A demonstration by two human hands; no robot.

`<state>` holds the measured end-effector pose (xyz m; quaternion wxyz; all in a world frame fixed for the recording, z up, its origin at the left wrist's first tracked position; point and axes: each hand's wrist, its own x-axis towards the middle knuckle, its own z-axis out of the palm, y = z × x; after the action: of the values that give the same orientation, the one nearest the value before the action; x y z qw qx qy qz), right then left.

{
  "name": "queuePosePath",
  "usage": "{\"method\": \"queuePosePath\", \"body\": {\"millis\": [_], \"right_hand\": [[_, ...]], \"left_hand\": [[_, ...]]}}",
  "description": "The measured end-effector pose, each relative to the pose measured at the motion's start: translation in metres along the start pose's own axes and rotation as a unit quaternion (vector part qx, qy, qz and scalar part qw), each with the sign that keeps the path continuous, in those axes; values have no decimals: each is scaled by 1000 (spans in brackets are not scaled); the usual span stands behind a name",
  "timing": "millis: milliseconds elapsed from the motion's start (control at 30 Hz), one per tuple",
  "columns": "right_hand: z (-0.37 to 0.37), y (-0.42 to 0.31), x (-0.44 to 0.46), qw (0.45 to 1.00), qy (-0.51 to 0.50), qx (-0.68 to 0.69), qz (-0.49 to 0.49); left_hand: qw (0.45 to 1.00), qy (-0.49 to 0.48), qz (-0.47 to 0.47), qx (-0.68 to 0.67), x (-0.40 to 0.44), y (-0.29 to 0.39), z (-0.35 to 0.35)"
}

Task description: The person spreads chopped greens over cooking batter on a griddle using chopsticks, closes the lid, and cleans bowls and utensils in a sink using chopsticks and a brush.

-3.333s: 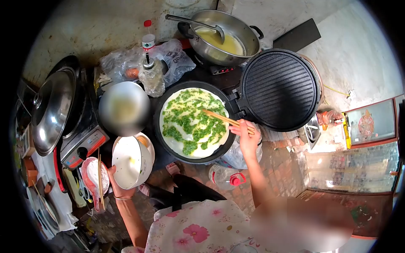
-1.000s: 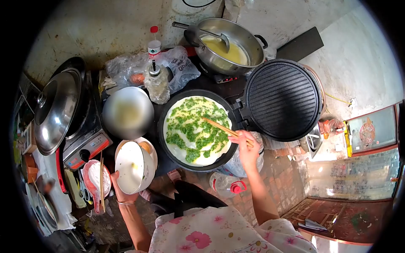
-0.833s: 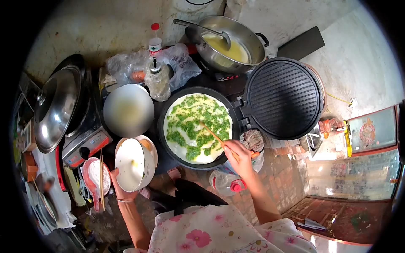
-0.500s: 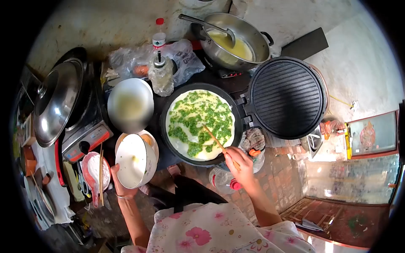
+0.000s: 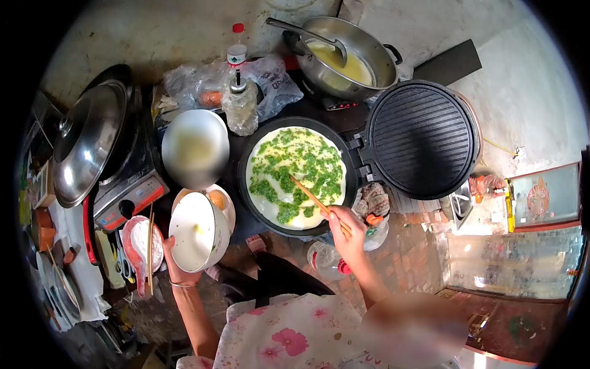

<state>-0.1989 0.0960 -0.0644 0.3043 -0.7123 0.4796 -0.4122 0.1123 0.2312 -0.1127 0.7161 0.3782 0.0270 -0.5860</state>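
My left hand grips a white bowl by its side, tilted so its nearly bare inside shows, with a little yellow-green residue. In my right hand are wooden chopsticks, held close together. Their tips reach onto a pale round flatbread spread with chopped greens and what looks like egg. It lies in the black round electric griddle, whose ridged lid is folded open to the right. Behind the bowl, a plate carries an egg.
A steel pot with yellowish liquid and a ladle stands behind. To the left are another bowl, an induction cooker, a domed lid and a red scoop of flour. A wrapped bottle sits behind the griddle.
The chopstick tips have shifted slightly left and away from me across the greens. My left hand still holds the bowl in about the same place. The whole view has moved a little.
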Motion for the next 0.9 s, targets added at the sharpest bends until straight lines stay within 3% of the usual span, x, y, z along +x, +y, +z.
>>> {"method": "queuePosePath", "body": {"millis": [100, 167, 233, 300, 367, 433, 567, 733, 800, 900], "right_hand": [[-3, -4, -2, 999, 35, -6, -38], [1, -2, -2, 999, 26, 24, 17], [2, -1, -4, 1000, 2, -20, -7], [0, -5, -8, 996, 69, 61, 13], [-2, -7, -6, 995, 76, 54, 27], [0, 1, -5, 1000, 10, -5, 14], [-3, -8, -5, 993, 66, 76, 57], [2, 2, -4, 994, 33, 84, 67], [-1, -2, -5, 988, 82, 114, 66], [0, 3, -4, 994, 38, 80, 70]], "left_hand": [[1000, -1, 4, -1, -1, 0, -4], [1000, 4, 4, 3, 0, -1, -3], [1000, 9, 7, 6, -1, 0, -1], [1000, -2, -1, 4, -2, -1, 1], [1000, -4, -13, -2, -3, -2, 1], [1000, -12, -20, -8, 0, -2, 2], [1000, -7, -12, 6, -3, -2, -2], [1000, -10, -8, 5, 0, 0, -1], [1000, 4, -9, 6, -2, -1, -2], [1000, -13, 0, 0, 0, -2, -2]]}}
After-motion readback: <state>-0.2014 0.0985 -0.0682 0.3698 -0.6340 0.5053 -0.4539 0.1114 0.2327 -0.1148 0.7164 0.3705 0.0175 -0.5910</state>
